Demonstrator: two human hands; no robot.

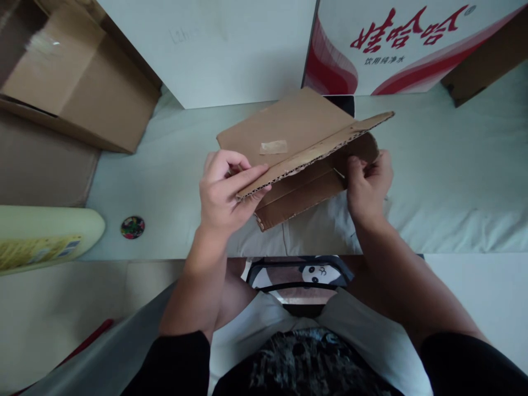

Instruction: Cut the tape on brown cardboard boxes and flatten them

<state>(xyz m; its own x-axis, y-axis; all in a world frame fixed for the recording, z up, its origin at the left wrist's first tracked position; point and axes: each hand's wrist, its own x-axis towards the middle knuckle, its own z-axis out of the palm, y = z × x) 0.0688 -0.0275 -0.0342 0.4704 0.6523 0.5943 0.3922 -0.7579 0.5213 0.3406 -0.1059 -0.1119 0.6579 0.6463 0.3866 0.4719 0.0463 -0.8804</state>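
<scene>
Between my two hands is a small brown cardboard box (297,124), tilted above the pale cloth, with its flaps spread on the side facing me. A strip of clear tape sticks to its upper panel. My left hand (226,190) pinches the long flap at its left end, thumb below and fingers on top. At the right end, my right hand (369,181) grips a short side flap between thumb and fingers. The part of the box's inside that shows is bare brown board; the rest lies in shadow.
Large white panels, one a carton with red lettering (412,36), stand at the back. Brown cartons (94,93) are stacked at the left. A pale yellow bottle (45,236) and a small round colourful disc (132,226) are near the left front edge of the cloth-covered surface (445,176).
</scene>
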